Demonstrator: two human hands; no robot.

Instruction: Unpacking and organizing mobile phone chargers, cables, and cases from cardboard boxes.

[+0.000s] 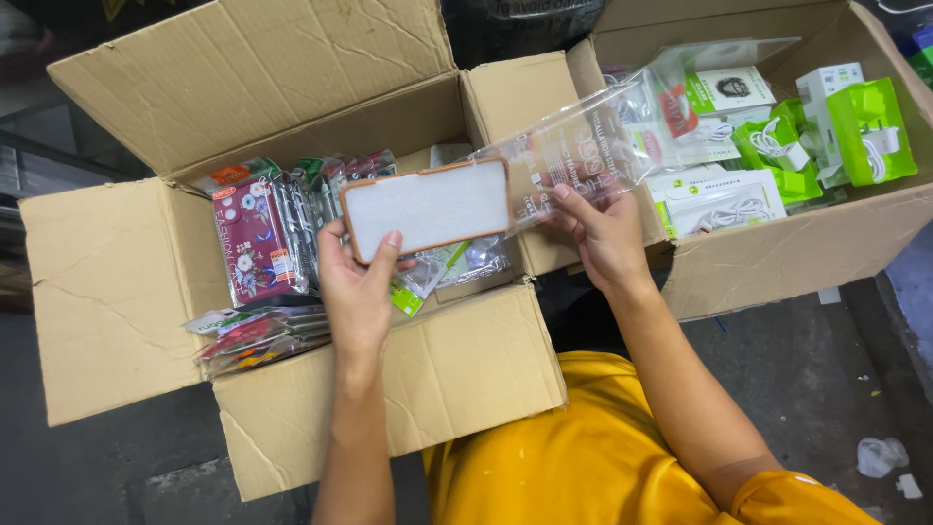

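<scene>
Head view, looking down: the left hand [358,282] grips the lower left end of a brown-rimmed phone case [428,207] with a white inner face, thumb over its bottom edge, held level above the open cardboard box [292,369]. The right hand [604,233] pinches the near edge of a clear plastic sleeve [593,146], whose open mouth meets the case's right end. Inside the box, packaged floral cases [258,238] stand packed against its left wall, while a second carton [777,253] of green and white charger packs [865,131] touches its right side.
</scene>
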